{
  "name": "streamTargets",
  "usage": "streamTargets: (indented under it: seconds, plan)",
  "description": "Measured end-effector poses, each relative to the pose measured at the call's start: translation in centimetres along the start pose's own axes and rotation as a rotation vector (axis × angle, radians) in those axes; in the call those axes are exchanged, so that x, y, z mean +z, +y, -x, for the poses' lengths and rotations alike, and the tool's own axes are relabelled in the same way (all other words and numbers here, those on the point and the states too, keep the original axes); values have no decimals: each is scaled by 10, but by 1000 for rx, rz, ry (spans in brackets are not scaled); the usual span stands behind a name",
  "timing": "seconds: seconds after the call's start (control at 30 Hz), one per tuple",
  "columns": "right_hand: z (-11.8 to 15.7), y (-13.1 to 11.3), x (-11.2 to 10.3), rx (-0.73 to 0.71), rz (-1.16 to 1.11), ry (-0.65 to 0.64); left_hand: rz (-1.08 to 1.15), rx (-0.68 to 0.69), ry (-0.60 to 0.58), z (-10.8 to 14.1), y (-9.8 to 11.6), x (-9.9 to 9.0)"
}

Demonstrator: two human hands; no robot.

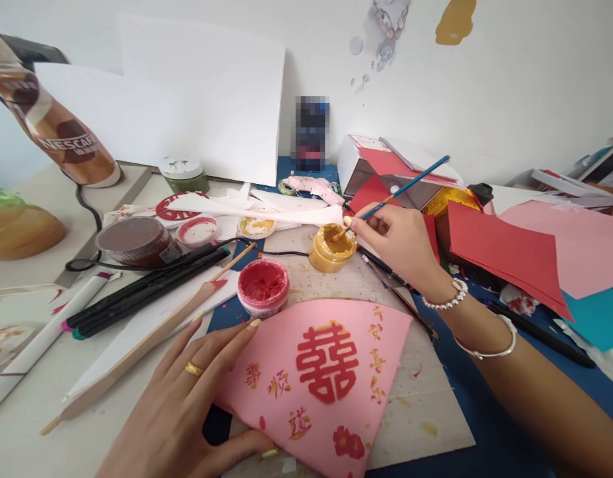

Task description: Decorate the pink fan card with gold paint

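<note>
A pink fan-shaped paper carries a large red character, small gold and red characters and a red flower. Spread over its left edge is my left hand, fingers apart, with a gold ring. My right hand pinches a blue paintbrush above the paper. The brush's tip dips into a jar of gold paint. An open jar of red paint stands just beyond the paper's upper left edge. Beneath the paper lies a stained board.
Left: black markers, a wooden stick, a dark lidded jar and a bottle. Right: red paper sheets and a black pen. Behind are a white box and a black cable.
</note>
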State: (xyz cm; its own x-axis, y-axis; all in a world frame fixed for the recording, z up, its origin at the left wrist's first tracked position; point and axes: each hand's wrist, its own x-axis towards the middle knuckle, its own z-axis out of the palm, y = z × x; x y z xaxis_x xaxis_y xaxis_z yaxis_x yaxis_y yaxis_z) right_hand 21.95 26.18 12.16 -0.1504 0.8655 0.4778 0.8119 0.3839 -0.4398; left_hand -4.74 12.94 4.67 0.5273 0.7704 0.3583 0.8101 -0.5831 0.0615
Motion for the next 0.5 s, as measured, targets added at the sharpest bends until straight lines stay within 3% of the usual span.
streamTargets:
  seconds: [0.13, 0.3, 0.4, 0.5]
  plan:
    - [3, 3, -9, 141, -277, 115, 5, 3, -8, 1, -1, 0]
    - [15, 2, -24, 354, -555, 144, 23, -6, -1, 2, -1, -2]
    - [37, -2, -28, 368, -592, 107, 44, -15, 13, -1, 1, -4]
    - [70, -4, -29, 302, -488, 64, 65, -31, 20, -3, 3, -4]
